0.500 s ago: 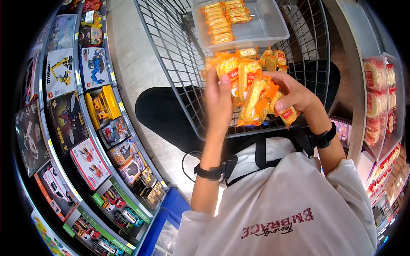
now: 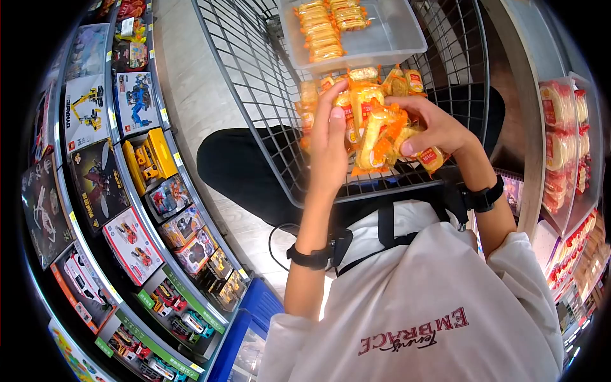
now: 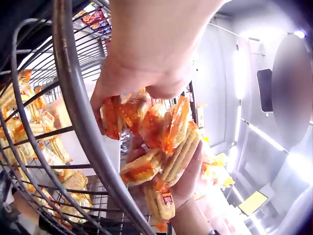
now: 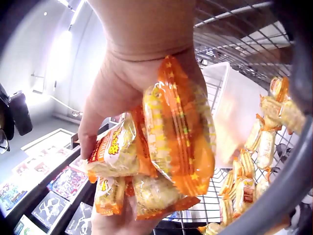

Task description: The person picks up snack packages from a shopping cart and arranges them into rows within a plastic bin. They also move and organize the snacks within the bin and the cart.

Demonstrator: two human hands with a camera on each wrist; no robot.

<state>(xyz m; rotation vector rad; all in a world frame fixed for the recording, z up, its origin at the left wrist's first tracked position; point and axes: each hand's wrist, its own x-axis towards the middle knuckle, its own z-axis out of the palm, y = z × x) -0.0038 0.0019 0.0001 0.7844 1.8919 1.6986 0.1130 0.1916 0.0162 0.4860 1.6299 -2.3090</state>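
Several snack packets [image 2: 380, 137] in clear and orange wrappers are bunched between both hands over the near end of a wire shopping cart [image 2: 245, 83]. My left hand [image 2: 328, 143] grips the bunch from its left side, fingers bent over the far packets. From the right, my right hand [image 2: 440, 127] holds the near packets, its thumb pressed against them. In the right wrist view, one packet [image 4: 178, 137] stands up in front of the palm, with more packets below it. The left wrist view shows a loose-ended packet [image 3: 160, 200] hanging lowest in the bunch.
A clear plastic bin [image 2: 398, 48] in the cart holds rows of similar packets [image 2: 318, 32]. More packets [image 4: 239, 191] lie in the cart. Shelves of boxed toys [image 2: 133, 245] line the left. On the right, packaged food [image 2: 558, 140] sits behind a clear panel.
The left hand's fingers have moved right, over the far side of the packets. The right hand and the near packets have shifted slightly left.
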